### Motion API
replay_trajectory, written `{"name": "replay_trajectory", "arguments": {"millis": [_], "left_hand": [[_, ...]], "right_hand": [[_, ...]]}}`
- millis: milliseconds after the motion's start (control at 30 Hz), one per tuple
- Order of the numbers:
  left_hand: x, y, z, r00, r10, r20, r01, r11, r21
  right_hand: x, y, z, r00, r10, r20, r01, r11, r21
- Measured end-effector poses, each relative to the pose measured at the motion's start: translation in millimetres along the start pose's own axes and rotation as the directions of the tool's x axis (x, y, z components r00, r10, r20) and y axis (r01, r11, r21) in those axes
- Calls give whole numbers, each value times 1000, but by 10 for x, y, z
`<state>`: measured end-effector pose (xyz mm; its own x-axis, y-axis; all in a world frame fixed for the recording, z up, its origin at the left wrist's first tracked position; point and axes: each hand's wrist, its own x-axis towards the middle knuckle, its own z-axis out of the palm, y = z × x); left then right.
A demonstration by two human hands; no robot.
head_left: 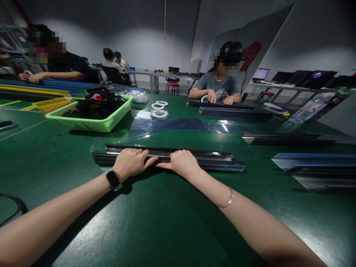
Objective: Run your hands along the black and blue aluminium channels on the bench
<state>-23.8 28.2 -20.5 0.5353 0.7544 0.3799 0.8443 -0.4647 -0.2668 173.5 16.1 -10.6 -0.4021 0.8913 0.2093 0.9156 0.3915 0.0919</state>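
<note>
A long black grooved profile strip [214, 163] lies crosswise on the green table in front of me, a sheet of clear film around and behind it. Its channel faces up, and its back edge looks shorter than its front edge. My left hand [130, 162], with a dark watch on the wrist, is curled over the strip left of its middle. Just right of the middle, my right hand [183, 163] grips the same strip, fingers over the far side. Both thumbs point towards each other along the near edge. The fingertips are hidden behind the strip.
A green basket [104, 125] of black parts stands at the back left by a yellow tray [51, 105]. White rings [159, 113] lie behind clear film [178, 126]. More profile strips [280, 138] lie to the right. Co-workers [219, 83] sit across the table.
</note>
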Motion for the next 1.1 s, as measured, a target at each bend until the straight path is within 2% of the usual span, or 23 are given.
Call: {"name": "replay_trajectory", "arguments": {"millis": [133, 333, 533, 767, 1100], "left_hand": [[-21, 15, 14, 1000, 5, -5, -5, 1000, 4], [-45, 35, 12, 1000, 3, -10, -3, 1000, 16], [-54, 25, 26, 1000, 7, -18, -7, 1000, 20], [-47, 26, 37, 999, 15, -32, -15, 1000, 15], [-44, 21, 43, 1000, 28, -15, -28, 1000, 0]], "right_hand": [[-34, -15, 20, 1000, 11, -2, -11, 1000, 25], [-109, -82, 57, 994, 45, -97, -42, 998, 42], [-141, -128, 105, 983, 1, -186, 10, 998, 54], [-142, -126, 152, 983, 18, -183, 2, 994, 105], [-115, -132, 156, 988, 30, -149, -16, 996, 92]]}}
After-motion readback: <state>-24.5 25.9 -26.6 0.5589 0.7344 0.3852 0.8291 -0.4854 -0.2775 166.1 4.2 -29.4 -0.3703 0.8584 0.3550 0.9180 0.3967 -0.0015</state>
